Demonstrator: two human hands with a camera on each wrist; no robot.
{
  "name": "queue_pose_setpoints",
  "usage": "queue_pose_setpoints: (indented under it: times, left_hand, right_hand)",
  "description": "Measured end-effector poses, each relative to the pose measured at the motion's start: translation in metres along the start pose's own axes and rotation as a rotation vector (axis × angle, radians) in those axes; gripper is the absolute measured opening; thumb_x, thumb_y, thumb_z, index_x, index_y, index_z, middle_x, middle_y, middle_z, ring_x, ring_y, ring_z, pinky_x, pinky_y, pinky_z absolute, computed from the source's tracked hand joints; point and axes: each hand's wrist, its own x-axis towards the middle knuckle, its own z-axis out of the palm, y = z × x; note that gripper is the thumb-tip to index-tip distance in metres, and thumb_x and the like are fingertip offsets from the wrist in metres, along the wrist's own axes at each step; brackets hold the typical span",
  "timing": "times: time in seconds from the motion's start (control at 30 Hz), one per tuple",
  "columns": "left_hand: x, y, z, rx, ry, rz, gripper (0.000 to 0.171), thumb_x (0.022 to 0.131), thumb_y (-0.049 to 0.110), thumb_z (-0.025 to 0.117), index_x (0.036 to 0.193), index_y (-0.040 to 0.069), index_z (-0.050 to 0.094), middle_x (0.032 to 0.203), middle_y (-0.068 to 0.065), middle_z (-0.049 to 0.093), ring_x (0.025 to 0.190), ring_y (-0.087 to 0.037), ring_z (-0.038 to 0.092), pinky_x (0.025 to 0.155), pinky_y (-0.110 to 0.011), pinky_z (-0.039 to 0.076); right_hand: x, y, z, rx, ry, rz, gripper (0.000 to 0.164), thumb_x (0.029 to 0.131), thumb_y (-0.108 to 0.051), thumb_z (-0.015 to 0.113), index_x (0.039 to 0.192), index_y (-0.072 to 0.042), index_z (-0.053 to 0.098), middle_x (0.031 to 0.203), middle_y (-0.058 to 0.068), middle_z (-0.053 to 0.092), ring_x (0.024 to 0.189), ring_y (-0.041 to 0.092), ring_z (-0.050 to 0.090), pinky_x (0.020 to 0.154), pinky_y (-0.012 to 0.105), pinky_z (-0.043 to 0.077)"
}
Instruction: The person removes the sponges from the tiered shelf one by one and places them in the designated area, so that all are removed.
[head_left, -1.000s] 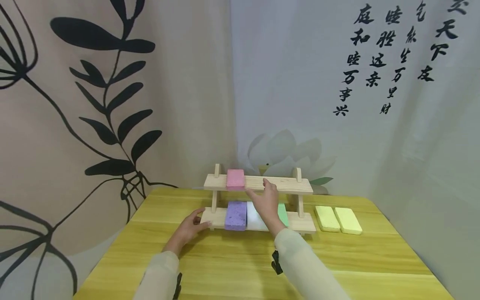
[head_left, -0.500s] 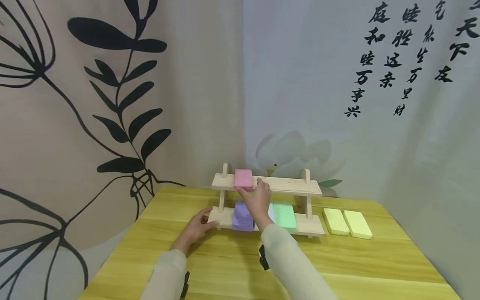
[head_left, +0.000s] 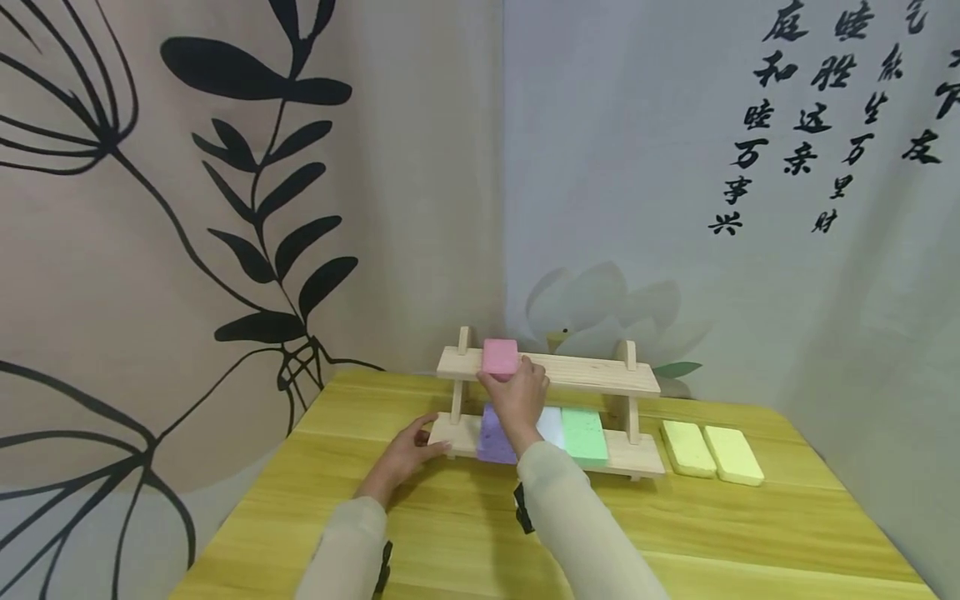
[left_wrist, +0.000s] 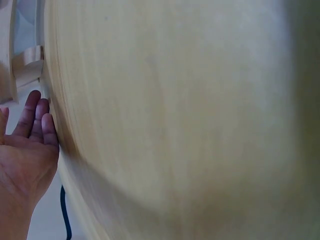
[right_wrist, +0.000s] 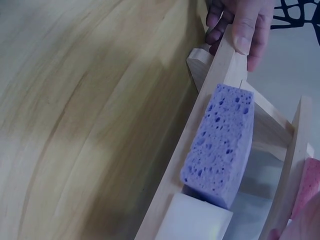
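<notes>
A two-tier wooden shelf stand [head_left: 592, 372] stands on the table. On the left part of its upper board sits a pink sponge [head_left: 500, 353], its front edge between the thumb and fingers of my right hand [head_left: 519, 402]. My left hand [head_left: 405, 457] grips the left end of the lower board, thumb on top, as the right wrist view shows. Along that board lie a purple sponge [right_wrist: 220, 140], a white block [right_wrist: 192, 220] and a green sponge [head_left: 585, 436]. My right hand and wrist partly cover the purple and white ones in the head view.
Two pale yellow sponges, a left one [head_left: 687, 448] and a right one [head_left: 733, 455], lie side by side on the wooden table [head_left: 450, 533] right of the stand. Behind the table hangs a printed curtain [head_left: 420, 208] with plant shapes and writing.
My right hand has moved left and closed in on the pink sponge. The left hand has stayed at the lower board's end. The head view has swung slightly left.
</notes>
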Motion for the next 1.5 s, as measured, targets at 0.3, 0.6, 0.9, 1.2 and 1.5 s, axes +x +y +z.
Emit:
queue_pose_setpoints:
  times: [0.3,0.6,0.9,1.2,1.5]
  left_hand:
    - [-0.002,0.0,-0.002,0.018,0.004,-0.007,0.074,0.089,0.032,0.076,0.151,0.012,0.041,0.12,-0.017,0.057,0.102,-0.027,0.058,0.086,-0.046,0.051]
    - [-0.001,0.003,0.003,0.023,0.0,-0.026,0.073,0.09,0.035,0.075,0.151,0.015,0.041,0.13,-0.02,0.052,0.116,-0.034,0.053,0.092,-0.051,0.048]
    - [-0.002,0.003,0.005,0.045,0.011,-0.025,0.073,0.089,0.038,0.075,0.151,0.017,0.042,0.127,-0.018,0.055,0.114,-0.032,0.054,0.095,-0.051,0.045]
    - [-0.002,0.003,0.002,0.088,0.014,-0.02,0.072,0.09,0.038,0.074,0.151,0.016,0.042,0.122,-0.016,0.058,0.109,-0.029,0.056,0.093,-0.048,0.045]
    - [0.001,-0.001,0.0,0.099,-0.009,-0.03,0.075,0.091,0.039,0.073,0.153,0.015,0.038,0.122,-0.017,0.059,0.102,-0.026,0.059,0.09,-0.046,0.047]
  right_hand:
    - [0.0,0.0,0.001,-0.06,-0.025,-0.012,0.075,0.075,-0.046,0.084,0.127,0.001,0.059,0.115,0.019,0.056,0.106,0.035,0.048,0.09,0.046,0.041]
    - [0.002,0.0,-0.004,-0.092,-0.042,-0.001,0.071,0.078,-0.047,0.081,0.126,0.002,0.06,0.113,0.02,0.056,0.106,0.036,0.049,0.089,0.049,0.041]
    - [0.004,0.007,-0.017,-0.002,-0.068,-0.042,0.07,0.076,-0.036,0.081,0.128,0.005,0.06,0.114,0.022,0.059,0.105,0.037,0.051,0.088,0.048,0.042]
    - [-0.001,0.015,-0.035,0.076,-0.124,-0.02,0.068,0.079,-0.034,0.08,0.131,0.004,0.058,0.117,0.022,0.057,0.109,0.036,0.05,0.088,0.047,0.044]
    - [-0.006,0.033,-0.064,0.084,-0.11,-0.054,0.07,0.079,-0.035,0.081,0.132,0.004,0.058,0.117,0.021,0.059,0.107,0.034,0.054,0.09,0.046,0.045]
